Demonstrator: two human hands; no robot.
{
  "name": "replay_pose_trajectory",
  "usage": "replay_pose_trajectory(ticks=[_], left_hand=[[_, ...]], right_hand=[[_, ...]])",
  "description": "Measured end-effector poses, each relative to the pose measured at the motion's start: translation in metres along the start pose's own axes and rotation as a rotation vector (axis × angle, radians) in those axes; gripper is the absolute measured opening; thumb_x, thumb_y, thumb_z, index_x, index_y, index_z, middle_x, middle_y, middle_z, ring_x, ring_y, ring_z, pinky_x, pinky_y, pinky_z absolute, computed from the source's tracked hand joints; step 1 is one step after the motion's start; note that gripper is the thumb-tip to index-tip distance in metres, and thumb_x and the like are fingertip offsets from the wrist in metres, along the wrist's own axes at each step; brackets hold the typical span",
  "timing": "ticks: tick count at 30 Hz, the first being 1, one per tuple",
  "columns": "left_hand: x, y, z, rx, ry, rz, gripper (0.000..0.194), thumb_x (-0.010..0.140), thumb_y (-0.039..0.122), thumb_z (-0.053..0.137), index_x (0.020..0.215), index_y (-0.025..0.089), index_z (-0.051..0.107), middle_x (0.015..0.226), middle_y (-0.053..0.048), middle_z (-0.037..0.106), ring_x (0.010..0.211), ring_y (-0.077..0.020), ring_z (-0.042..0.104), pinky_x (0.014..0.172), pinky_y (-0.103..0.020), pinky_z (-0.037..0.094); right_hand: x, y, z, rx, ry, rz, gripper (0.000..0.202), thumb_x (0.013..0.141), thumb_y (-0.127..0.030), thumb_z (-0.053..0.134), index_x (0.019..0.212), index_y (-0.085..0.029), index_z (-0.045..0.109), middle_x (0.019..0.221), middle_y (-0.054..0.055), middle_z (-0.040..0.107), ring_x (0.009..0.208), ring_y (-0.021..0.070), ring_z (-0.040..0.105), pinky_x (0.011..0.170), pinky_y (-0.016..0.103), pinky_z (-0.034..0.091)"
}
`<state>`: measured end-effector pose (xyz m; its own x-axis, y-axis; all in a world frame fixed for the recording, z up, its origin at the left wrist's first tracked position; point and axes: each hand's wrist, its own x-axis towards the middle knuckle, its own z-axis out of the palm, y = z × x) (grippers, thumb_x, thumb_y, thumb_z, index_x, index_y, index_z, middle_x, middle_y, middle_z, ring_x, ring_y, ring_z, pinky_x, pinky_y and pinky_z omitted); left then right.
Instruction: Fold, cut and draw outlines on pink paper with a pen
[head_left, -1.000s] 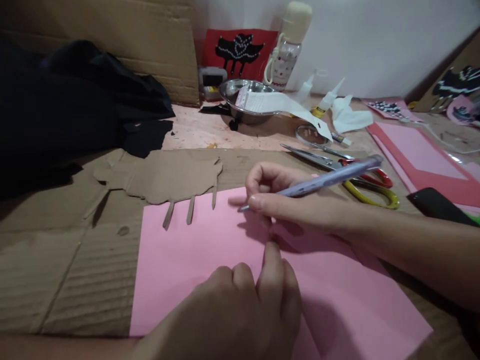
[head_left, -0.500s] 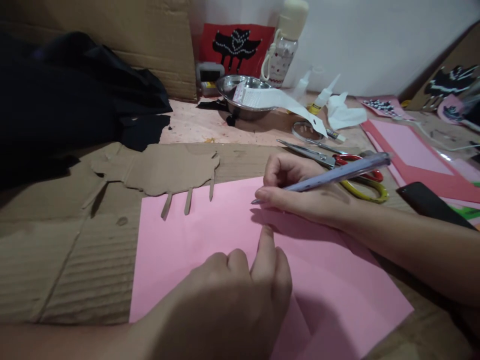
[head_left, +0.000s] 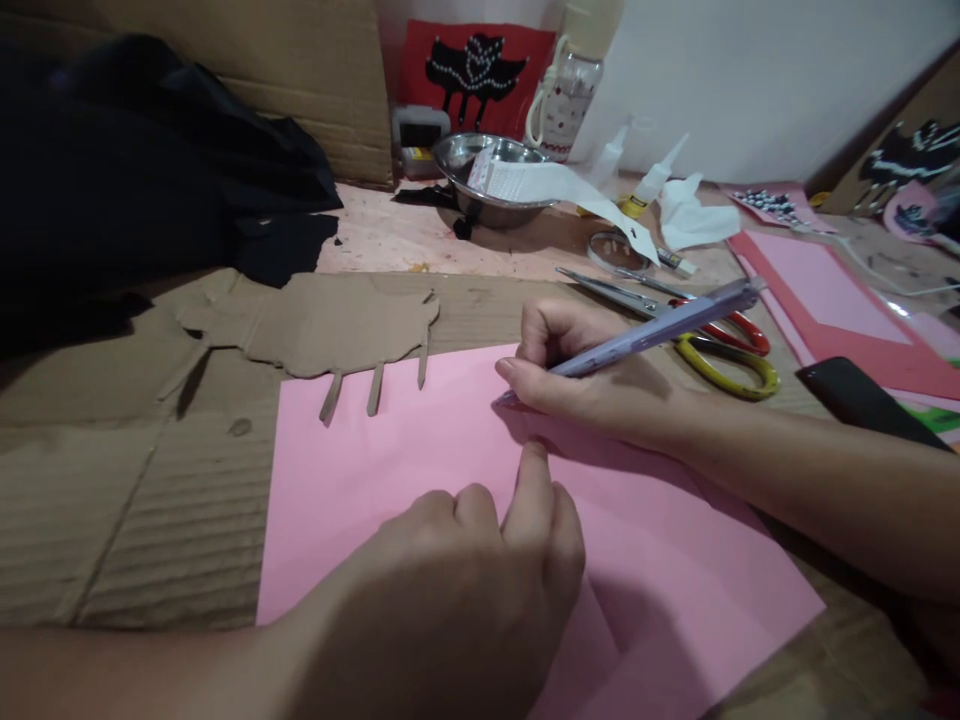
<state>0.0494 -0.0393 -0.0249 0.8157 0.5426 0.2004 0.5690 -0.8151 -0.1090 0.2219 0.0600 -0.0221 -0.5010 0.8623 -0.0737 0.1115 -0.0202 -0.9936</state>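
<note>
the right hand (head_left: 600, 398) grasps a purple pen (head_left: 652, 333), its tip at the pink paper (head_left: 330, 490) on corrugated cardboard (head_left: 180, 530). the left hand (head_left: 457, 590) rests on the paper, index finger extended; whether its curled fingers grip anything, i cannot tell. a cardboard cutout's (head_left: 337, 325) legs overlap the paper's far edge.

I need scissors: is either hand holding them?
No, the scissors lie on the cardboard; the right hand holds a pen, the left hand rests on pink paper.

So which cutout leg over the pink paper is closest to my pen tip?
The cardboard cutout's rightmost leg; the other two sit farther left, away from the pen.
</note>
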Motion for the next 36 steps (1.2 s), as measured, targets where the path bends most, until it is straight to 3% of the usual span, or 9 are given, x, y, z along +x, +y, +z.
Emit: replay_pose_trajectory(ticks=[8, 16, 31, 36], left_hand=[[0.0022, -0.0015, -0.0053, 0.011, -0.077, -0.012, 0.041, 0.098, 0.017, 0.048, 0.129, 0.013, 0.076, 0.125, -0.018, 0.082, 0.054, -0.0190, 0.073, 0.042, -0.029, 0.054], [-0.0015, 0.0001, -0.0005, 0.045, -0.040, -0.005, 0.046, 0.097, 0.015, 0.046, 0.132, 0.013, 0.076, 0.126, -0.018, 0.082, 0.052, -0.0188, 0.072, 0.039, -0.029, 0.052], [-0.0045, -0.0022, -0.0034, 0.032, -0.033, -0.002, 0.041, 0.095, 0.017, 0.050, 0.124, 0.015, 0.079, 0.123, -0.017, 0.083, 0.049, -0.0179, 0.071, 0.039, -0.028, 0.053], [-0.0017, -0.0013, -0.0041, 0.053, -0.045, 0.020, 0.041, 0.096, 0.019, 0.051, 0.126, 0.014, 0.078, 0.126, -0.019, 0.082, 0.051, -0.0191, 0.073, 0.038, -0.028, 0.053]], right_hand=[[0.0013, -0.0005, 0.0004, -0.069, -0.004, -0.036, 0.044, 0.094, -0.037, 0.082, 0.078, -0.026, 0.042, 0.056, -0.011, 0.044, 0.050, 0.0086, 0.041, 0.045, 0.025, 0.027], [0.0000, -0.0027, 0.0016, -0.017, -0.041, 0.017, 0.044, 0.095, -0.034, 0.083, 0.078, -0.025, 0.043, 0.052, -0.012, 0.044, 0.046, 0.0069, 0.040, 0.044, 0.022, 0.027], [0.0003, -0.0014, 0.0002, -0.056, -0.032, -0.007, 0.038, 0.095, -0.026, 0.078, 0.078, -0.025, 0.043, 0.057, -0.011, 0.044, 0.049, 0.0083, 0.041, 0.045, 0.023, 0.028], [-0.0010, 0.0020, 0.0001, -0.093, -0.016, -0.007, 0.032, 0.098, -0.022, 0.071, 0.080, -0.025, 0.044, 0.057, -0.011, 0.048, 0.049, 0.0075, 0.047, 0.046, 0.021, 0.035]])
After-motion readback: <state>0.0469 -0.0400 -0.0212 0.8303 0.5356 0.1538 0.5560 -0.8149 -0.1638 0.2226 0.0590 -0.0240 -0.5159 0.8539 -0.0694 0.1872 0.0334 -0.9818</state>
